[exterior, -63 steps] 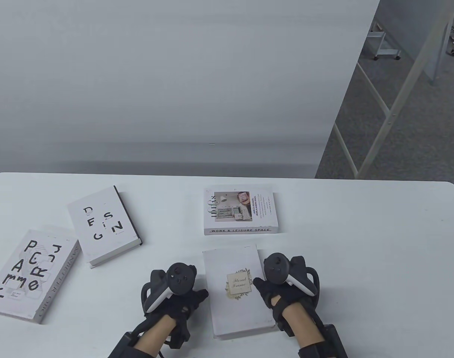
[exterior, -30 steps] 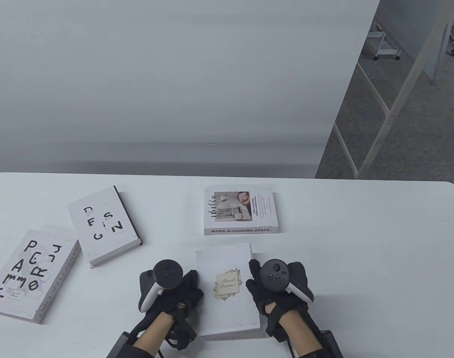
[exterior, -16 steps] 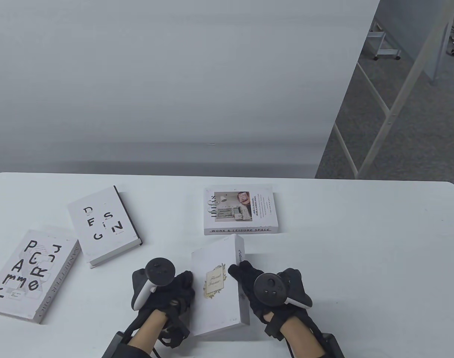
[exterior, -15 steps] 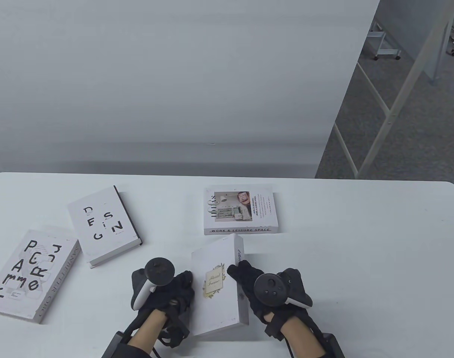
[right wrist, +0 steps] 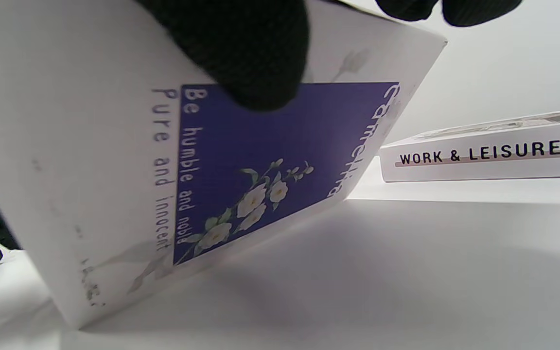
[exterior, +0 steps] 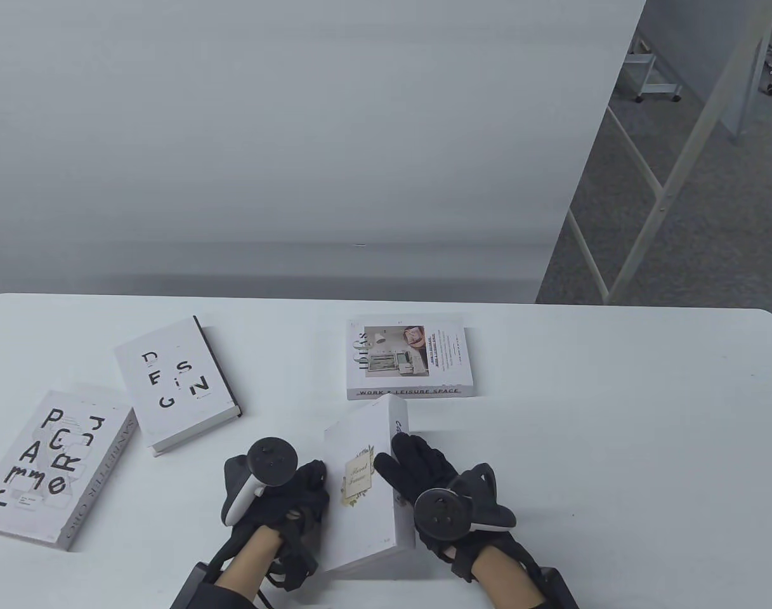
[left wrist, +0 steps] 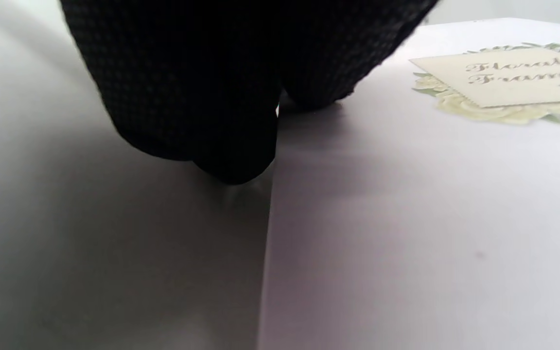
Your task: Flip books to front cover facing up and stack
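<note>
A white book with a "Floral Frame" label point(exterior: 360, 501) stands tilted near the table's front edge, its right side raised and its left edge down. My right hand point(exterior: 417, 469) grips the raised right side, thumb on the label cover, fingers on the far face. The right wrist view shows that underside point(right wrist: 260, 160), with a purple flower panel, and a fingertip point(right wrist: 241, 53) on it. My left hand point(exterior: 297, 495) rests its fingertips point(left wrist: 202, 97) against the book's left edge point(left wrist: 406, 218) at the table.
The book "Work & Leisure Space" point(exterior: 410, 358) lies flat just behind the tilted book, also seen in the right wrist view point(right wrist: 484, 155). A "DESIGN" book point(exterior: 176, 384) and another lettered book point(exterior: 49, 466) lie at the left of the white table point(exterior: 614, 444).
The Floral Frame book went from lying flat to steeply tilted. My right hand lifted its right side up and leftward. My left hand shifted slightly left and stays at the left edge.
</note>
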A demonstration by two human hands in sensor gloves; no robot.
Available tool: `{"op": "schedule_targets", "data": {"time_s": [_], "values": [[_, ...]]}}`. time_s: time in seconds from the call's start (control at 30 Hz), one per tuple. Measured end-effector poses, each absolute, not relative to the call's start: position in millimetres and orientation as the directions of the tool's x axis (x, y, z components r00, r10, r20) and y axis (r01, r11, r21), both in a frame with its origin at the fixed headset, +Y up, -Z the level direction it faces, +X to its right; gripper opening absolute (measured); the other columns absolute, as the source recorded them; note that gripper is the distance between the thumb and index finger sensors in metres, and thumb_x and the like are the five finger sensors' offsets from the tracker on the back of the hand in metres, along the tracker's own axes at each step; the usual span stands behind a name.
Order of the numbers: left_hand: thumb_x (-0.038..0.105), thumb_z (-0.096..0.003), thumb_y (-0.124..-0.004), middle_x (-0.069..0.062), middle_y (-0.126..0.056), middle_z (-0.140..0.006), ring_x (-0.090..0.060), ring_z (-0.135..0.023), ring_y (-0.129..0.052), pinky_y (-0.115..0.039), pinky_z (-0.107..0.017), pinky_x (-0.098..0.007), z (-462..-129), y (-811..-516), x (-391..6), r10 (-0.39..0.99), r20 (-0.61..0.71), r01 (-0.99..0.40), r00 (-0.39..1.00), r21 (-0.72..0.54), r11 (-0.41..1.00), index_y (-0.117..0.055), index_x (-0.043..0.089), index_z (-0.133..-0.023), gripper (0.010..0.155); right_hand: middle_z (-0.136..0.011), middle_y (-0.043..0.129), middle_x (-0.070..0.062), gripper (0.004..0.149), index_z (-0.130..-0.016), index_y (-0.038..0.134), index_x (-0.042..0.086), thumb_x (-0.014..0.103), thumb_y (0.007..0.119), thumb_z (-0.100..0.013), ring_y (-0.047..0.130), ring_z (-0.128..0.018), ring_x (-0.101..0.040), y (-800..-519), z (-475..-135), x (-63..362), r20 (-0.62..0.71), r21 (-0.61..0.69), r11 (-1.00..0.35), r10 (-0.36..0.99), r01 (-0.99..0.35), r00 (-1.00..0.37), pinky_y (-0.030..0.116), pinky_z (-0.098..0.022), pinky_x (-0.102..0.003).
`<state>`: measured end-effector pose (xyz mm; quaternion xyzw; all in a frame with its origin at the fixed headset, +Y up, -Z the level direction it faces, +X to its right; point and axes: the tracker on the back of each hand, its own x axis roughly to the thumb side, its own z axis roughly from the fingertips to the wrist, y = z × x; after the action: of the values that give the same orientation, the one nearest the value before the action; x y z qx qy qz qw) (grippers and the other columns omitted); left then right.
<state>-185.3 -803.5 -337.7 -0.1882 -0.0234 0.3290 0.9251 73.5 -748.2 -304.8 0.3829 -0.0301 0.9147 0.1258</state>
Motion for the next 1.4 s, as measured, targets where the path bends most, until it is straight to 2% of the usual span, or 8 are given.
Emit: {"op": "schedule_targets", "data": {"time_s": [0.33,0.43,0.57,0.8,0.97,1.07,1.3,1.4], "values": [[0.042,-0.0417,-0.087,-0.020,-0.081,-0.089,-0.030,-0.062,-0.105,-0.095,-0.038,-0.032,-338.6,-773.4,-179.3,0.511,0.102,-0.460,0.853,-0.314,0.830,-0.059,0.003,-0.100,0.075,-0.103,0.034,-0.033,0.076,-0.096,0.042,0.030,0.019,0.088,-0.036,0.056,-0.089,-0.056,-748.6,-316.9,97.5,0.635,0.049,-0.927,0.315,-0.371,-0.706,0.060,-0.060,-0.065],[0.045,-0.0411,-0.087,-0.017,-0.082,-0.090,-0.029,-0.063,-0.106,-0.094,-0.038,-0.032,-336.6,-743.3,-182.4,0.321,0.229,-0.295,0.919,-0.141,0.945,-0.059,0.007,-0.100,0.076,-0.102,0.040,-0.033,0.074,-0.096,0.043,0.026,0.021,0.087,-0.036,0.065,-0.084,-0.056,-748.1,-323.3,110.6,0.573,0.049,-0.890,0.397,-0.453,-0.717,0.067,-0.057,-0.062],[0.050,-0.0408,-0.087,-0.014,-0.081,-0.093,-0.031,-0.070,-0.102,-0.092,-0.044,-0.036,-327.5,-709.8,-190.9,0.095,0.270,-0.114,0.958,0.057,0.992,-0.059,0.011,-0.102,0.077,-0.098,0.052,-0.032,0.073,-0.096,0.045,0.019,0.025,0.086,-0.036,0.077,-0.077,-0.052,-746.6,-331.2,128.1,0.404,0.047,-0.800,0.563,-0.598,-0.721,0.076,-0.052,-0.057],[0.065,-0.0458,-0.070,-0.025,-0.056,-0.109,-0.054,-0.096,-0.066,-0.069,-0.063,-0.061,-311.6,-672.8,-196.7,-0.056,0.269,0.021,0.962,0.131,0.991,-0.046,0.007,-0.109,0.089,-0.094,0.061,-0.033,0.072,-0.097,0.047,0.014,0.031,0.085,-0.038,0.086,-0.070,-0.049,-741.7,-343.5,150.1,0.225,0.053,-0.604,0.783,-0.795,-0.580,0.082,-0.046,-0.052],[0.071,-0.0448,-0.063,-0.027,-0.040,-0.114,-0.060,-0.101,-0.037,-0.044,-0.067,-0.072,-299.8,-646.9,-206.6,-0.239,0.212,0.189,0.947,0.230,0.955,-0.039,0.008,-0.112,0.095,-0.089,0.068,-0.032,0.073,-0.096,0.048,0.007,0.039,0.082,-0.039,0.091,-0.066,-0.044,-748.9,-366.2,161.0,0.049,0.077,-0.383,0.924,-0.921,-0.380,0.086,-0.043,-0.046],[0.072,-0.0445,-0.062,-0.028,-0.037,-0.115,-0.060,-0.100,-0.027,-0.034,-0.065,-0.074,-294.2,-631.7,-227.3,-0.165,0.181,0.117,0.970,0.248,0.962,-0.038,0.009,-0.113,0.096,-0.089,0.068,-0.031,0.073,-0.096,0.048,0.006,0.040,0.083,-0.041,0.090,-0.066,-0.043,-762.2,-385.4,162.0,-0.108,0.105,-0.128,0.984,-0.986,-0.139,0.086,-0.044,-0.045],[0.073,-0.0454,-0.060,-0.032,-0.015,-0.109,-0.064,-0.093,-0.012,-0.025,-0.063,-0.074,-285.4,-613.2,-260.0,-0.060,0.136,0.022,0.989,0.269,0.963,-0.035,0.009,-0.114,0.097,-0.088,0.060,-0.035,0.074,-0.095,0.034,-0.004,0.044,0.069,-0.051,0.089,-0.069,-0.039,-788.7,-418.7,144.3,-0.275,0.118,0.081,0.960,-0.990,0.046,0.087,-0.047,-0.040],[0.073,-0.0457,-0.059,-0.032,-0.011,-0.108,-0.064,-0.092,-0.011,-0.025,-0.063,-0.074,-281.4,-608.4,-261.8,-0.041,0.148,-0.003,0.988,0.282,0.959,-0.033,0.009,-0.115,0.098,-0.086,0.062,-0.035,0.074,-0.094,0.034,-0.006,0.046,0.067,-0.052,0.090,-0.067,-0.038,-802.0,-430.9,130.3,-0.353,0.049,0.152,0.927,-0.987,0.126,0.088,-0.045,-0.038]]}}
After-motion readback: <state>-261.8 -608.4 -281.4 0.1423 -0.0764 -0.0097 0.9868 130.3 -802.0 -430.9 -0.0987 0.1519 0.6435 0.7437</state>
